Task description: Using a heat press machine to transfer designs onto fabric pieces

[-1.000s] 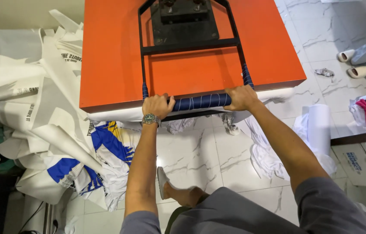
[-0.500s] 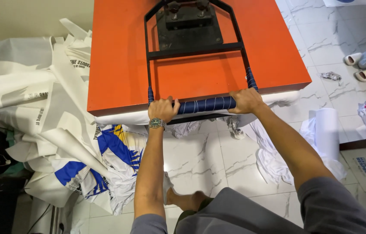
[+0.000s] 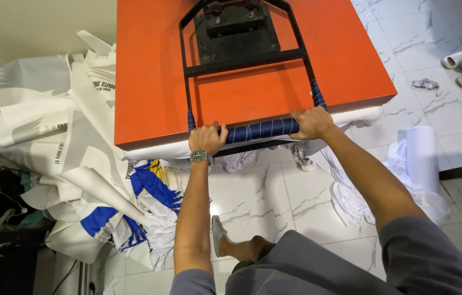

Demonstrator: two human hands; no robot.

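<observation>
On the press handle (image 3: 262, 130), left hand (image 3: 207, 139) and right hand (image 3: 311, 122) both clench; orange platen (image 3: 149, 82) beneath.

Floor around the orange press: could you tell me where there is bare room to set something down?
Bare tile lies below the press, between the paper heap and white roll, by the person's foot. Both hands, left hand and right hand, fill the handle.

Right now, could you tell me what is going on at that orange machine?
A person stands over a heat press, both hands closed around its wrapped handle bar. The left hand, with a wristwatch, grips the bar's left end; the right hand grips the right end. The orange plate lies flat over a white pad. Printed sheets are heaped on the floor to the left, and a white roll lies to the right.
</observation>
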